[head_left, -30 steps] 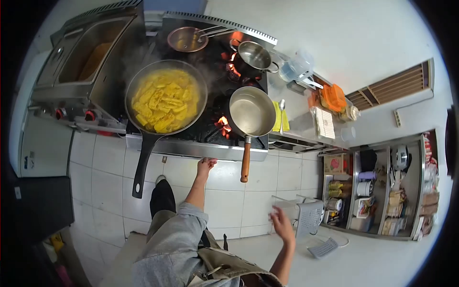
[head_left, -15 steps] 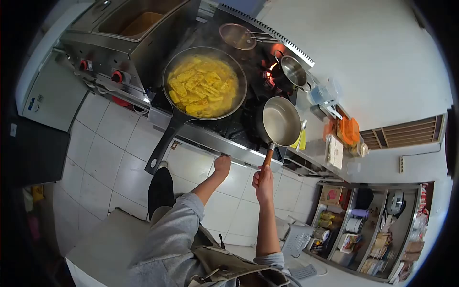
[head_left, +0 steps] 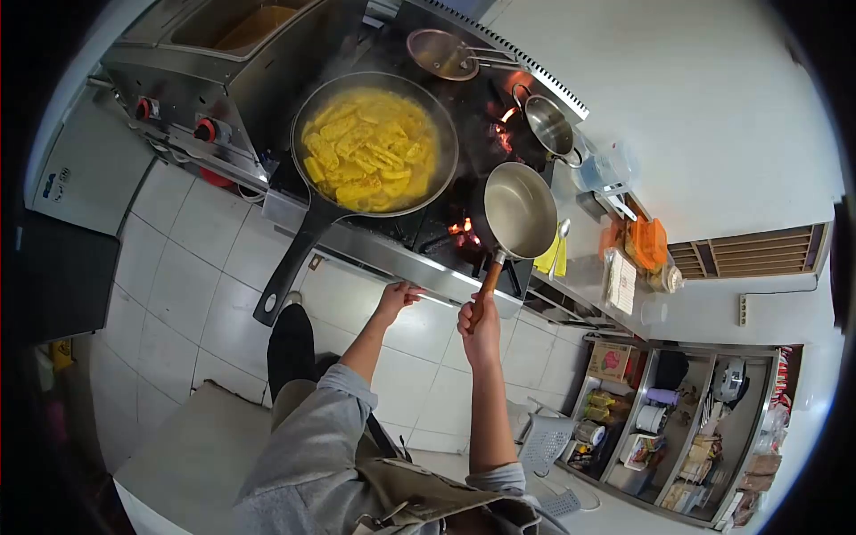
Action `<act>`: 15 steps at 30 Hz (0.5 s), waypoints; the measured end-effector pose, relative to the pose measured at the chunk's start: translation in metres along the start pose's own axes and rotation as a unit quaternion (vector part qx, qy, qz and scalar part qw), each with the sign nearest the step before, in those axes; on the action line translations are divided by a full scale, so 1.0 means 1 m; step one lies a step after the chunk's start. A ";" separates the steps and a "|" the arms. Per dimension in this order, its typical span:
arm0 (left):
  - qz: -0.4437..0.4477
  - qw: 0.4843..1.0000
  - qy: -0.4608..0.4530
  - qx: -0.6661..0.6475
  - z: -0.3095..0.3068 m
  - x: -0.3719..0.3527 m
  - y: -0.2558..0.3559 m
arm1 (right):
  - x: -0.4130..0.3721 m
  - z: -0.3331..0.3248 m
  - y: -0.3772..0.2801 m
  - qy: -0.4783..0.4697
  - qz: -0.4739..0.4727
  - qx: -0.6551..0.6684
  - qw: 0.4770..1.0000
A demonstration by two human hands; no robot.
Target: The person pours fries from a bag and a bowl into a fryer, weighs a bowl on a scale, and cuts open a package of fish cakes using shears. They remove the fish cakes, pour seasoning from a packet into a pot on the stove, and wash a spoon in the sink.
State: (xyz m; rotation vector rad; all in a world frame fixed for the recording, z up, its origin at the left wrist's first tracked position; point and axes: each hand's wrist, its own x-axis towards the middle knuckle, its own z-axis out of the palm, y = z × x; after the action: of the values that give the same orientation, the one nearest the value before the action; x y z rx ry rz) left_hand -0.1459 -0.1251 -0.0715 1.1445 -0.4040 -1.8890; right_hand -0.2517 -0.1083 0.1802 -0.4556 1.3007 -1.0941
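Observation:
My right hand [head_left: 481,323] is wrapped round the wooden handle of a saucepan [head_left: 520,211], whose inside shows pale and bare. The saucepan is over the front right of the stove, beside a burner with orange flames [head_left: 464,234]. My left hand [head_left: 399,300] hangs in front of the stove's front edge, its fingers partly stretched out and holding nothing. To its upper left, a large black frying pan [head_left: 303,259] full of yellow pieces in sauce [head_left: 370,152] sits on the stove, its handle pointing toward the floor.
Behind are a small two-handled pot [head_left: 548,125] near a lit burner and a lid-like round pan [head_left: 442,55]. A spoon [head_left: 562,242] lies on a yellow cloth at the right. A fryer [head_left: 192,102] stands left, stocked shelves [head_left: 655,383] lower right.
The saucepan has shifted slightly relative to the stove, and flames now show on the burner beside it. My left hand has opened from a closed shape. The whole view has shifted a little.

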 end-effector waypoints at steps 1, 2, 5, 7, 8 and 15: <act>0.002 1.000 -0.008 0.002 -0.002 0.000 0.000 | 0.001 -0.005 0.001 -0.020 0.000 -0.024 1.000; -0.001 1.000 -0.008 0.001 -0.003 -0.002 -0.001 | -0.002 -0.006 0.001 -0.017 0.002 -0.025 1.000; -0.008 0.999 -0.031 0.002 -0.004 0.000 -0.002 | -0.006 -0.011 0.000 -0.001 0.042 -0.026 0.999; -0.024 0.998 -0.054 0.012 -0.005 -0.012 0.005 | -0.017 -0.017 0.005 0.003 0.042 -0.021 0.999; -0.040 0.996 -0.079 0.022 -0.008 -0.019 0.010 | -0.023 -0.021 0.009 0.009 0.041 -0.015 0.999; -0.044 0.991 0.124 -0.003 -0.126 -0.043 0.023 | -0.080 -0.093 0.095 0.007 0.168 -0.100 0.981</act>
State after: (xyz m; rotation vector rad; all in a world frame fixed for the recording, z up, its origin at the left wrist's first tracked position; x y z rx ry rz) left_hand -0.0198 -0.0845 -0.0988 1.3928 -0.2115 -1.7923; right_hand -0.2917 0.0291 0.1217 -0.3592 1.4452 -0.6892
